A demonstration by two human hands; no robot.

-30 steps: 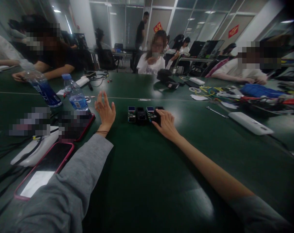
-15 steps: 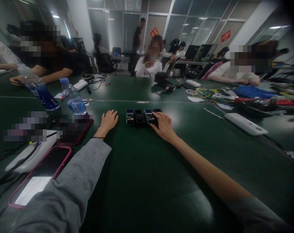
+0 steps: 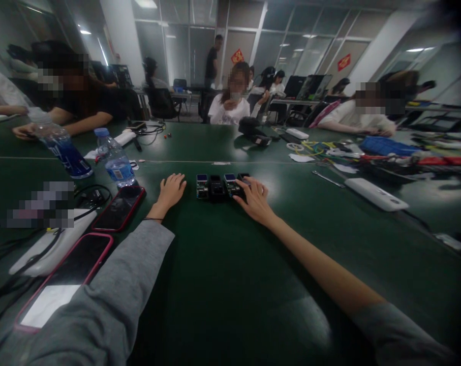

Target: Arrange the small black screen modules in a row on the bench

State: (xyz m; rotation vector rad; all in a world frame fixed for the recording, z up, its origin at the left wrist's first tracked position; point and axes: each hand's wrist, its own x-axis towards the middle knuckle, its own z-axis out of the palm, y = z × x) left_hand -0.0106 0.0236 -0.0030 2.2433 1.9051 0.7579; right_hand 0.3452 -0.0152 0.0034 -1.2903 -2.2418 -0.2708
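On the green table, a row of small devices stands ahead of me: a circuit board with a little screen (image 3: 202, 187), a black case (image 3: 217, 188), a second circuit board with a screen (image 3: 229, 179), and another black case (image 3: 244, 176) at the right end. My right hand (image 3: 256, 198) lies over that last case, partly hiding it. Its fingers are spread, and the thumb and a fingertip are at the second board's right side; I cannot tell whether they touch it. My left hand (image 3: 172, 189) rests flat and open on the table, left of the row, holding nothing.
Left are two phones, a red-edged one (image 3: 119, 208) and a pink-edged one (image 3: 68, 279), a white power bank (image 3: 51, 249) and two bottles, one a water bottle (image 3: 118, 162). Right are a wrench (image 3: 328, 179), a white bar (image 3: 375, 194) and tangled cables (image 3: 329, 149). People sit across the table.
The camera view has shifted slightly. Both hands and the row of devices keep nearly the same places relative to each other.
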